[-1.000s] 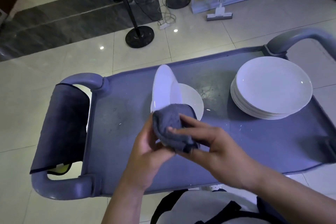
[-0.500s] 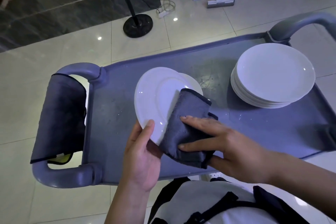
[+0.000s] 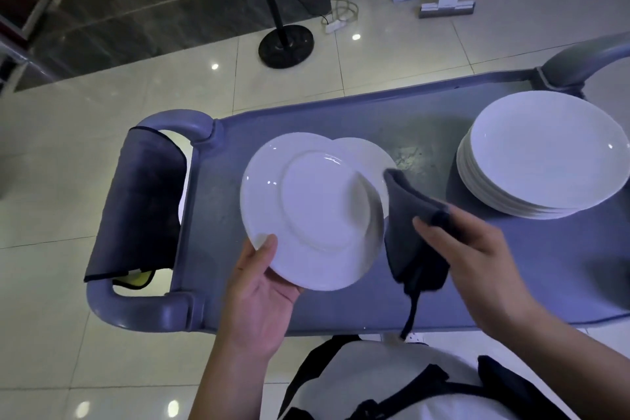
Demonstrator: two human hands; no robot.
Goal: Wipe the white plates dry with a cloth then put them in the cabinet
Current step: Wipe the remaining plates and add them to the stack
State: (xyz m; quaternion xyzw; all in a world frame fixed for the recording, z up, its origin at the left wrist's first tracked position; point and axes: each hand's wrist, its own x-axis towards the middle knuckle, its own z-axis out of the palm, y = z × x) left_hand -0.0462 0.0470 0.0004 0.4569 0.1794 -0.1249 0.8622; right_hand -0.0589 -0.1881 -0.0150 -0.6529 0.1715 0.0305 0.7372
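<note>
White plate is being held underside-up above the cart, left hand gripping its near rim, thumb on top. Right hand is clutching a grey cloth just beside that plate's right edge. Another plate is lying on the cart beneath. A plate stack is sitting at the cart's far right.

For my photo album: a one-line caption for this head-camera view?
Left hand holds a white plate over the cart; right hand grips a grey cloth.
</note>
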